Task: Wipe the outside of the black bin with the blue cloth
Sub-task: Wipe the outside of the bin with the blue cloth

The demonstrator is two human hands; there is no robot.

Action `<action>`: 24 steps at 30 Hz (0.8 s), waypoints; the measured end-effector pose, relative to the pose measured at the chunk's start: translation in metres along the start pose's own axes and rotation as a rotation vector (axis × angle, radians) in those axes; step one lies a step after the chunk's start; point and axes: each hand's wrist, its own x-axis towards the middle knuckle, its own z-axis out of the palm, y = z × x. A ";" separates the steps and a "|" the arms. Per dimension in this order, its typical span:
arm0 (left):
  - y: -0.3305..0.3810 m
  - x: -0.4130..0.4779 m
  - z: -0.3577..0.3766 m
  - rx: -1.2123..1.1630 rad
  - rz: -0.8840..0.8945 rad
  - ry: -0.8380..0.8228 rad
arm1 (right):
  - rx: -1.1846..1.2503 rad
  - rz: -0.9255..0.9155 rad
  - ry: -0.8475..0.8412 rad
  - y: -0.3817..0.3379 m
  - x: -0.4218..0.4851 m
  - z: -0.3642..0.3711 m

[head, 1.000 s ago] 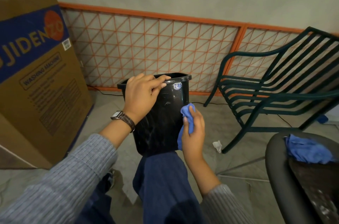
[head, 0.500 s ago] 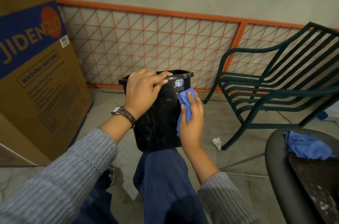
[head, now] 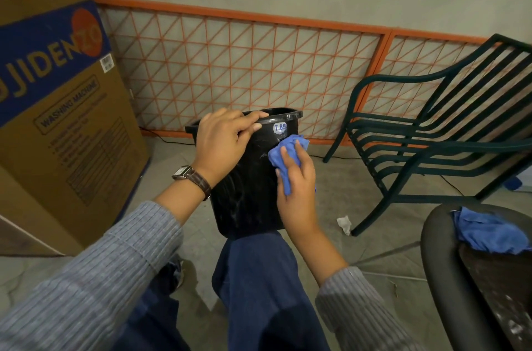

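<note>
Much of the black bin sat hidden mid-frame: the left hand kept its grip clenched on the rim, and the right hand had its grip grasping the blue cloth against the side.

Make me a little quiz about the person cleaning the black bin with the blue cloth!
1. True or false: the left hand grips the rim of the black plastic bin.
2. The round white sticker on the bin reads: A) 7.85 B) 3.20 C) 9.10
3. Which hand holds the crumpled blue cloth against the bin's side?
Key: 1 true; 2 A; 3 the right hand.
</note>
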 end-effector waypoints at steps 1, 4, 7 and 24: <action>-0.001 -0.001 0.000 -0.002 -0.007 0.003 | -0.059 -0.089 -0.036 0.007 -0.004 -0.003; -0.003 -0.001 -0.001 -0.004 -0.015 0.004 | 0.026 -0.050 -0.011 0.014 -0.008 -0.012; -0.001 0.000 0.000 0.011 -0.003 -0.020 | 0.213 0.186 0.143 -0.003 0.006 -0.009; -0.008 0.000 0.000 0.003 -0.008 -0.011 | -0.204 -0.230 -0.049 -0.001 0.018 -0.002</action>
